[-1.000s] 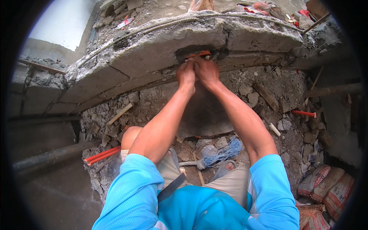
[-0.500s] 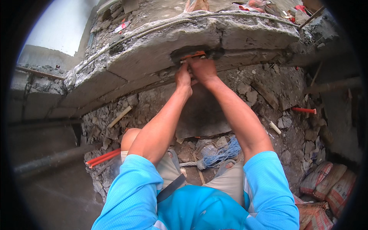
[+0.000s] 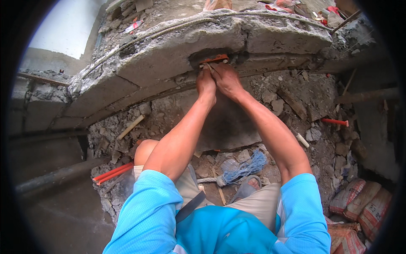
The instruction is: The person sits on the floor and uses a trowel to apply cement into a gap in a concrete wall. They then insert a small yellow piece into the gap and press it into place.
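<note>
An orange box-like piece (image 3: 215, 58) sits in a dark hollow in the front face of a broken concrete slab (image 3: 156, 63). Small whitish bits show along its lower edge. Both arms reach forward to it. Just below the orange piece, my left hand (image 3: 206, 84) is closed, its fingertips together at a thin pale bit. Beside it my right hand (image 3: 228, 79) is closed too, fingers pointing at the same spot and almost touching the left. What exactly the fingertips grip is too small to make out. Dark grey material surrounds the hollow.
Rubble lies below the slab, with a pale tube (image 3: 131, 127), orange pipes (image 3: 113, 173), another orange pipe (image 3: 335, 122) and a blue rope bundle (image 3: 245, 169) near my feet. Filled sacks (image 3: 361, 203) stand at lower right. A steel bar (image 3: 182, 28) runs along the slab top.
My right hand has come down off the orange piece, which now shows more fully. My left hand has shifted slightly right. My right knee has swung outward, baring the sandalled foot.
</note>
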The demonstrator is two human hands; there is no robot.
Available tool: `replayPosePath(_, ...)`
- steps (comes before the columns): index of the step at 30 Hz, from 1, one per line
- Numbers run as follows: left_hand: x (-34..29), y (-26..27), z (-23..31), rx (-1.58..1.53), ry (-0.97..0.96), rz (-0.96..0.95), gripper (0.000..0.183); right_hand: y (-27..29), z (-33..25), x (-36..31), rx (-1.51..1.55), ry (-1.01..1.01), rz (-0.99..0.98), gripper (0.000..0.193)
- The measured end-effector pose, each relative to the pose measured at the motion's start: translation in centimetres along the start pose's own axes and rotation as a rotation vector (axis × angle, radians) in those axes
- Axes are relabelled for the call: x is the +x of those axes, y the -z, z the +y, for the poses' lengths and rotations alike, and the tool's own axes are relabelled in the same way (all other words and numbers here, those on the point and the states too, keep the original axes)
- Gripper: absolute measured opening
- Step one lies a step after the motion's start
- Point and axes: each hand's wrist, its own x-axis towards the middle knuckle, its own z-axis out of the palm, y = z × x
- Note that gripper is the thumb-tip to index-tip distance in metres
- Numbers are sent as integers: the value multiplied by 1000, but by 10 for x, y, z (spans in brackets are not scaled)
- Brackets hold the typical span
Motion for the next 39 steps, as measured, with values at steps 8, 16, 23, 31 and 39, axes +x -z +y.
replayPosePath(8,0,11,6,28,-12,-44,32,-20,-10,11,-88,-68,173,28)
replayPosePath(16,13,23,6,-162,191,-41,28,-23,-11,13,-263,95,111,22)
replayPosePath(23,2,8,11,-138,254,-35,32,9,5,0,-287,302,-43,44)
replayPosePath(31,0,14,13,-75,237,-74,38,5,-10,-9,7,-8,102,34)
replayPosePath(39,-9,18,22,29,176,-112,37,-6,-17,6,15,-224,115,14)
